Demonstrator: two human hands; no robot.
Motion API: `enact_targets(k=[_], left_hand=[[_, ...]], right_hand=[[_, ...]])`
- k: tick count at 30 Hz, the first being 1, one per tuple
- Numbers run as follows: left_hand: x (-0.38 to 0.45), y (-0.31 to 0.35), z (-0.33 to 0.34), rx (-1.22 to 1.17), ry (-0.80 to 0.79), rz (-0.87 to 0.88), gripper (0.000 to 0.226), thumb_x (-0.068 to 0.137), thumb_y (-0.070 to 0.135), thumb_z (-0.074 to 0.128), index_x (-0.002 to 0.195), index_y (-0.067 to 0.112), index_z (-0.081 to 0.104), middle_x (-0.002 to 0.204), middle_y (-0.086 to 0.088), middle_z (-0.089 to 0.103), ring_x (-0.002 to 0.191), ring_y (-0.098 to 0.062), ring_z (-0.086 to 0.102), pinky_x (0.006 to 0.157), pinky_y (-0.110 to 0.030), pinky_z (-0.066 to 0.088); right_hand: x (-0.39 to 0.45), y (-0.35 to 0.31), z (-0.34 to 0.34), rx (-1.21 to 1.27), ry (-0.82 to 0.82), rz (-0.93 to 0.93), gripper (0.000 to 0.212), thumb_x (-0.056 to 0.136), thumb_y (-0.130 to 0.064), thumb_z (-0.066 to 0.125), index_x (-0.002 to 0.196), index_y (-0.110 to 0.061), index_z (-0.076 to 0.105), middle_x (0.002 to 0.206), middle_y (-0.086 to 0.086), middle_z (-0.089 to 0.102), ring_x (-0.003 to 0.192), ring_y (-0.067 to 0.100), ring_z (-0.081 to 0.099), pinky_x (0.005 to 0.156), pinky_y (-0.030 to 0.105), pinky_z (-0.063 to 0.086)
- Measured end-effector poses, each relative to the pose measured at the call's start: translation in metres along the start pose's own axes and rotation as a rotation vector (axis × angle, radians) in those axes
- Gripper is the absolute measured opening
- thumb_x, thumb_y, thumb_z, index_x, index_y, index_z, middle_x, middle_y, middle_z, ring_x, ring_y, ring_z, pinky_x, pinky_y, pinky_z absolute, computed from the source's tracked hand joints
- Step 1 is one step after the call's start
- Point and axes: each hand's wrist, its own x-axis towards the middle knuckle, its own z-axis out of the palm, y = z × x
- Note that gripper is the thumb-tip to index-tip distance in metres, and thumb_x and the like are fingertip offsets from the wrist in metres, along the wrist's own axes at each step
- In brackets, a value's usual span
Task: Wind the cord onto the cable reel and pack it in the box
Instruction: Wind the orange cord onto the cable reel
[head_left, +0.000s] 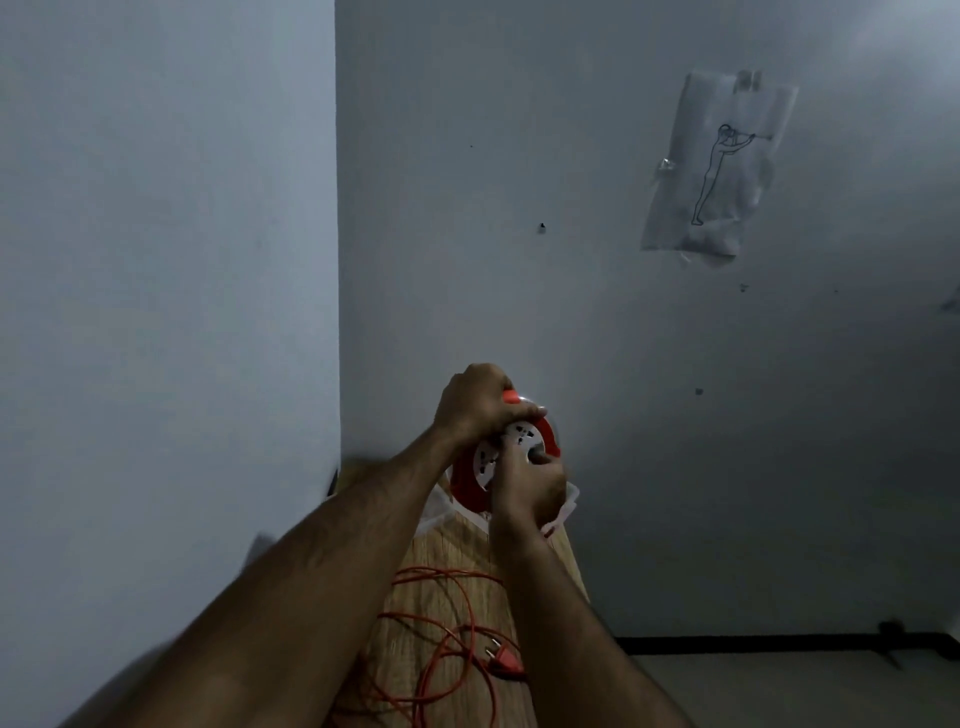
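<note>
Grey walls met in a corner behind a narrow, light wooden worktop (457, 571). On the right wall hung a crinkled paper sheet with a line drawing of a figure (719, 166).

Above the worktop's far end, the person held up a round red and white plastic cable reel (506, 457). The left hand (478, 402) had a clenched grip on the reel's red handle at the top. The right hand (530, 486) was curled at the reel's white face, seemingly pinching a small knob there, though the knob was mostly hidden.

Most of the thin orange cord (452, 629) lay in loose loops on the worktop, with its orange plug (503, 660) among them.

This looked like the winding step, and early on. Next, the right hand would need to turn the reel round and round. No box could be clearly seen.
</note>
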Motion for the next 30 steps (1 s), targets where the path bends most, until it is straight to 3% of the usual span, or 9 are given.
enact_targets(k=[2,6,8,10,13,18,25,27,30], left_hand=[[-0.002,-0.002,0.002,0.006,0.016,0.013,0.049,0.074,0.064,0.082,0.084,0.017,0.071,0.073,0.009,0.061,0.061,0.002,0.055,0.052,-0.014,0.036],[0.004,-0.010,-0.009,-0.012,-0.004,-0.033,0.053,0.074,0.063,0.083,0.069,0.011,0.071,0.060,0.003,0.065,0.052,-0.011,0.064,0.049,-0.024,0.048],[0.010,-0.016,-0.017,-0.040,-0.030,-0.070,0.052,0.074,0.063,0.083,0.062,0.014,0.071,0.054,0.002,0.066,0.046,-0.012,0.064,0.047,-0.023,0.048],[0.013,-0.019,-0.022,-0.032,-0.051,-0.080,0.052,0.072,0.066,0.083,0.060,0.017,0.069,0.053,0.003,0.065,0.044,-0.007,0.062,0.046,-0.020,0.045],[0.016,-0.018,-0.023,-0.030,-0.095,-0.069,0.055,0.073,0.066,0.083,0.063,0.013,0.071,0.054,0.001,0.066,0.045,-0.010,0.061,0.049,-0.022,0.045],[0.018,-0.012,-0.025,-0.041,-0.165,-0.059,0.055,0.074,0.062,0.084,0.073,0.007,0.077,0.064,-0.005,0.074,0.058,-0.022,0.074,0.056,-0.029,0.056],[0.014,-0.002,-0.020,-0.021,-0.227,-0.019,0.047,0.071,0.064,0.084,0.063,0.020,0.070,0.057,0.005,0.068,0.051,-0.007,0.067,0.051,-0.021,0.046],[0.014,0.001,-0.017,-0.031,-0.175,-0.021,0.047,0.071,0.065,0.085,0.063,0.022,0.067,0.059,0.007,0.067,0.053,-0.006,0.065,0.051,-0.019,0.045],[0.018,0.007,-0.018,-0.061,-0.063,-0.018,0.054,0.071,0.066,0.084,0.052,0.023,0.057,0.044,0.011,0.052,0.036,0.002,0.049,0.041,-0.010,0.030]], right_hand=[[0.000,-0.013,0.009,0.392,-0.090,0.409,0.061,0.088,-0.040,0.074,0.135,-0.006,0.053,0.129,0.016,0.063,0.114,0.032,0.066,0.093,0.048,0.058],[0.002,-0.029,-0.005,0.655,-0.240,0.640,0.040,0.091,-0.024,0.072,0.120,-0.001,0.055,0.105,0.017,0.071,0.061,0.018,0.065,0.045,0.024,0.050],[-0.009,-0.028,-0.020,0.288,-0.191,0.286,0.022,0.092,-0.014,0.070,0.108,-0.007,0.057,0.091,0.009,0.077,0.054,0.014,0.068,0.042,0.020,0.048],[-0.008,-0.015,-0.035,-0.192,-0.066,-0.530,0.021,0.090,-0.006,0.070,0.108,-0.012,0.061,0.091,0.001,0.075,0.066,0.014,0.073,0.050,0.014,0.052],[0.005,-0.014,-0.049,-0.797,-0.328,-1.290,0.041,0.089,-0.001,0.069,0.127,-0.014,0.062,0.130,0.014,0.062,0.067,0.017,0.066,0.054,0.025,0.057],[0.028,-0.018,-0.063,-1.259,-0.573,-1.390,0.070,0.090,-0.007,0.064,0.147,-0.034,0.034,0.160,0.022,0.022,0.074,0.014,0.062,0.050,0.021,0.043],[0.043,-0.034,-0.066,-1.288,-0.432,-1.949,0.046,0.089,-0.037,0.074,0.132,-0.024,0.065,0.109,0.026,0.068,0.064,0.020,0.067,0.048,0.025,0.049],[0.049,-0.039,-0.063,-1.270,-0.393,-1.935,0.052,0.082,-0.046,0.079,0.128,-0.023,0.069,0.097,0.020,0.069,0.060,0.019,0.064,0.046,0.025,0.048],[0.046,-0.040,-0.058,-1.044,-0.303,-1.539,0.057,0.079,-0.042,0.079,0.128,-0.016,0.068,0.081,0.012,0.070,0.052,0.019,0.059,0.048,0.028,0.051]])
